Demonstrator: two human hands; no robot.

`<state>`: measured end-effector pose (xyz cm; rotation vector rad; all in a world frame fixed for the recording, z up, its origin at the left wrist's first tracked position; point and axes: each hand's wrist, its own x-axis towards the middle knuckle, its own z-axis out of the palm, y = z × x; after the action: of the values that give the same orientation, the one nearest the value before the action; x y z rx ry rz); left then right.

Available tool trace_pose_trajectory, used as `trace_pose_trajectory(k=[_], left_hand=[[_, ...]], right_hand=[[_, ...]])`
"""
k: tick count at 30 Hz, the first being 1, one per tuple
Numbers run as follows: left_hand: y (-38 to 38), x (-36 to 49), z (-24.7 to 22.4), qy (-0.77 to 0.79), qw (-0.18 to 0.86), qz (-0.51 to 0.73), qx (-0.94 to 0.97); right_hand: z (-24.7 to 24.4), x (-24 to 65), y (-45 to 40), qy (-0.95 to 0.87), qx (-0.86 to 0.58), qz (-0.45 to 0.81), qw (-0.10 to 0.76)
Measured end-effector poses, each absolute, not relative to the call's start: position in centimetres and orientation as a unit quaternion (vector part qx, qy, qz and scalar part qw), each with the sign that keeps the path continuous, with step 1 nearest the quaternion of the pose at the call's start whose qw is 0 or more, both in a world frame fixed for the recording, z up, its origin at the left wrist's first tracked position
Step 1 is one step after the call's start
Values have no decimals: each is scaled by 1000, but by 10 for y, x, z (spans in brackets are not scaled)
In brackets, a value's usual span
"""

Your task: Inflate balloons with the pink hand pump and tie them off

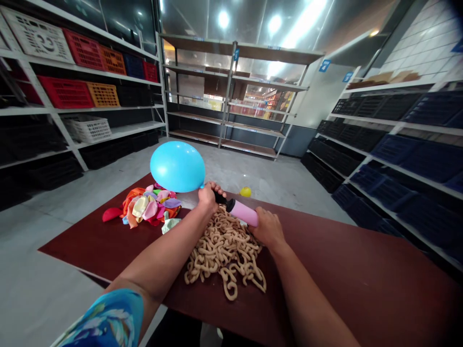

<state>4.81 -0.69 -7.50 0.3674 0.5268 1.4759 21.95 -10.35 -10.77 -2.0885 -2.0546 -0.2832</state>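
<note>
A blue balloon (177, 166), blown up large, sits with its neck at my left hand (209, 195). That hand is closed around the neck and the black nozzle end of a balloon pump (244, 213). My right hand (268, 226) wraps round the pump's pink barrel at the other end. Beneath both hands lies a heap of tan, twisted rope-like pieces (226, 246), whose exact kind I cannot tell. Left of my left forearm is a pile of flat balloons (150, 205) in many colours, with a red one (111, 214) at its edge.
Everything lies on a dark red-brown table (325, 270). A yellow balloon (245, 192) shows past its far edge, near the floor. Shelves with coloured crates (68, 91) line the left, dark crates (398, 149) the right. A metal rack (227, 96) stands at the back.
</note>
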Motion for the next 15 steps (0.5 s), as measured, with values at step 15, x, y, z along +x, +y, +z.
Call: trace_pose_trajectory(k=[15], left_hand=[[-27,61,-66,230,700,649,188]], right_hand=[[-88,192,-119,-771,-592,-117,205]])
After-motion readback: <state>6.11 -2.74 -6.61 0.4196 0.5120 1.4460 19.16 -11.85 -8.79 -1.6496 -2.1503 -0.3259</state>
